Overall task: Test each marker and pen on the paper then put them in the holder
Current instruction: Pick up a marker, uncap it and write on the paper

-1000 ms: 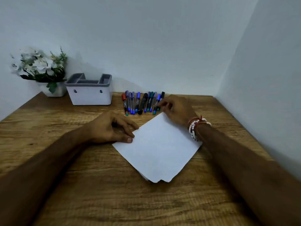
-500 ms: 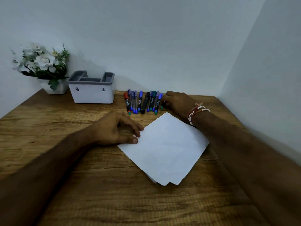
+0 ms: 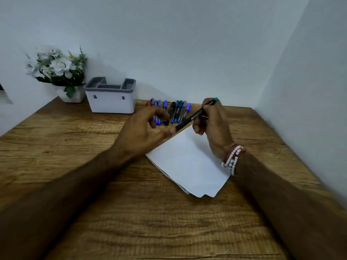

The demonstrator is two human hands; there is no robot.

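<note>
A black pen [image 3: 193,117] with a green end is lying slanted in the right grip [image 3: 212,124], lifted above the white paper [image 3: 187,162]. Beyond the left grip [image 3: 144,132], capped markers [image 3: 176,111] are lying side by side; left of them, the white holder [image 3: 110,99] is standing, seemingly empty.

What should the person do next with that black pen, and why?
Probably pull the cap off. The right hand holds the black pen above the paper, and the left hand has its thumb at the pen's lower end, as if to uncap it. The paper looks unmarked, so no test stroke has been made, and the holder must wait.
</note>
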